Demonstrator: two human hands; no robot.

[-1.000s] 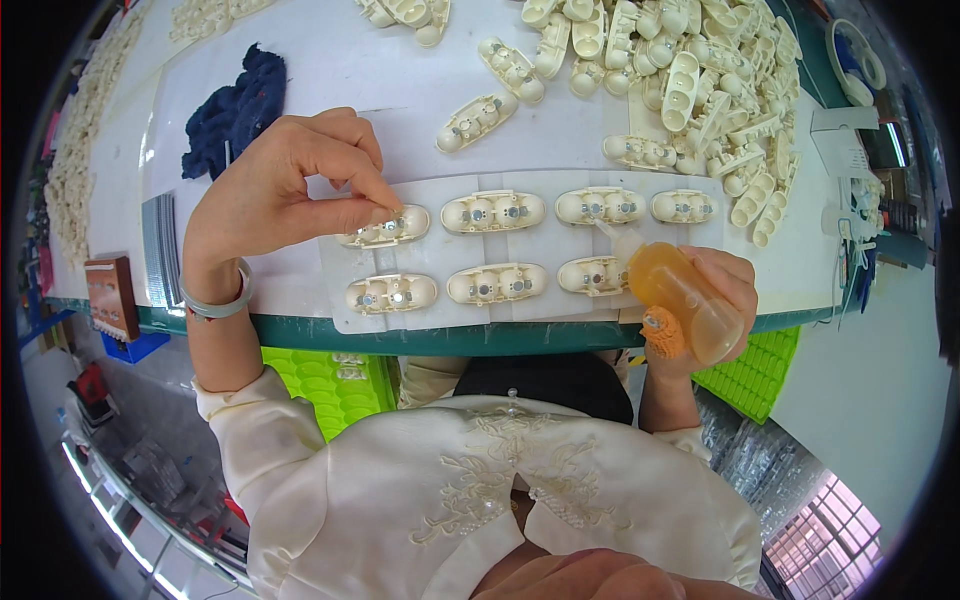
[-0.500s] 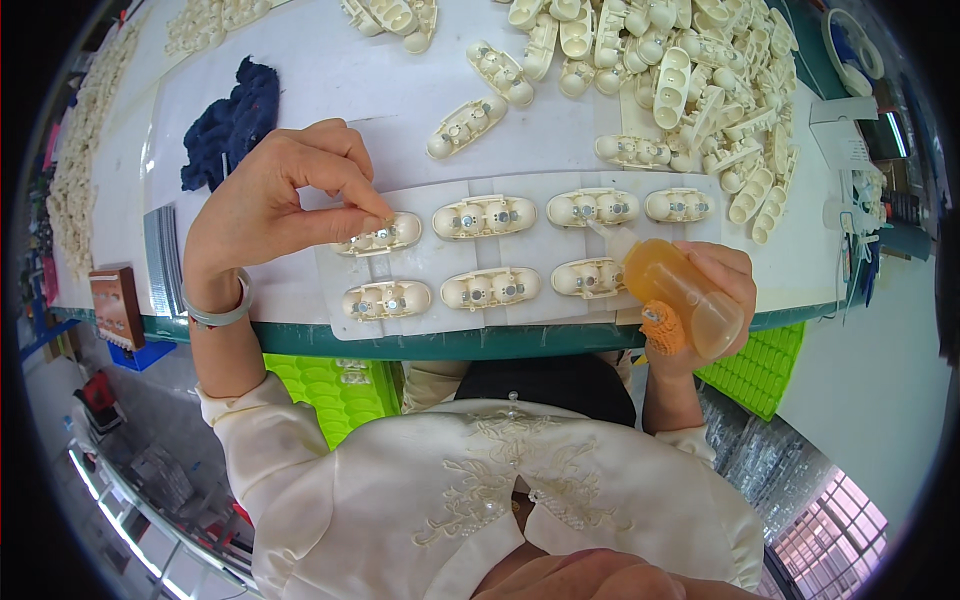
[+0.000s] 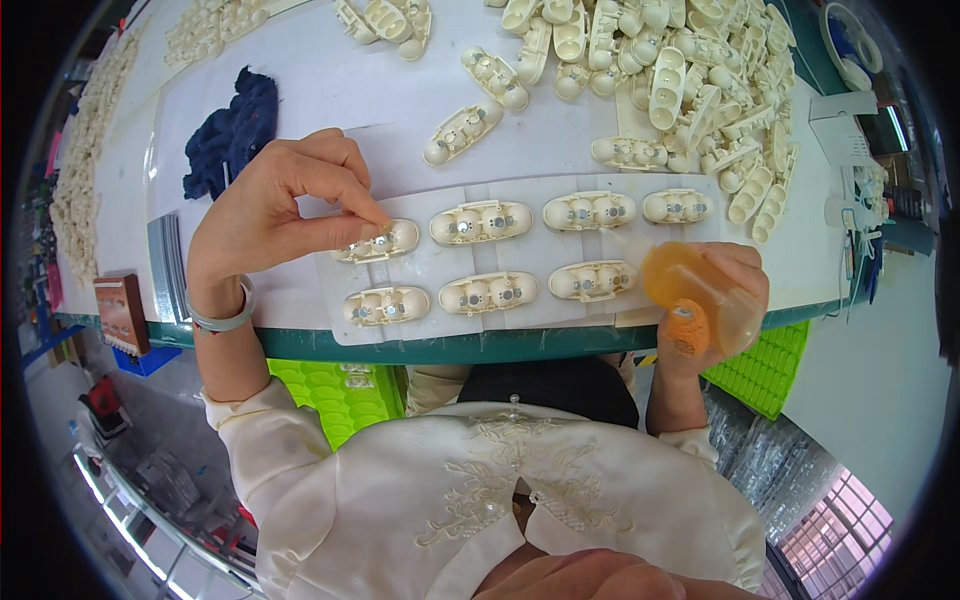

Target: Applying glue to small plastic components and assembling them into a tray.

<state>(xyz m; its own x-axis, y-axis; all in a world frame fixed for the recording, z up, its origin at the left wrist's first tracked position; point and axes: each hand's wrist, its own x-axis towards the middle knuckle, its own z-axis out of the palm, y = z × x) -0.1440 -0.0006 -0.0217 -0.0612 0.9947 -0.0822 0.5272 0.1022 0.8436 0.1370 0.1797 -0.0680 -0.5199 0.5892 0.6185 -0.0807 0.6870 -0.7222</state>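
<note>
The left hand (image 3: pixel 285 205) is pinched, thumb and forefinger pressed together right at the near end of a cream plastic shell (image 3: pixel 378 241), the leftmost piece in the far row on a white tray sheet (image 3: pixel 430 270); whether something tiny sits between the fingertips cannot be told. The sheet lies at the near edge of the white table (image 3: pixel 330 80), just above its green rim, and carries 7 of these oblong cream shells in 2 rows: 4 in the far row, 3 in the near row, each with round pockets showing small metallic dots inside. The near-row shell (image 3: pixel 387 305) on the left lies just below the pinched fingers. The right hand (image 3: pixel 715 300) is wrapped around an orange translucent bottle (image 3: pixel 695 295), tilted with its capped end pointing down toward the person, held off the right end of the sheet, over the table edge; what it contains cannot be made out. Beyond the sheet, a loose heap of cream shells (image 3: pixel 660 70) spreads over the far right of the table, with a few strays nearer the middle. A dark blue cloth (image 3: pixel 232 140) lies crumpled far left of the sheet, well apart from the hand. A green crate (image 3: pixel 335 380) sits under the table.
</note>
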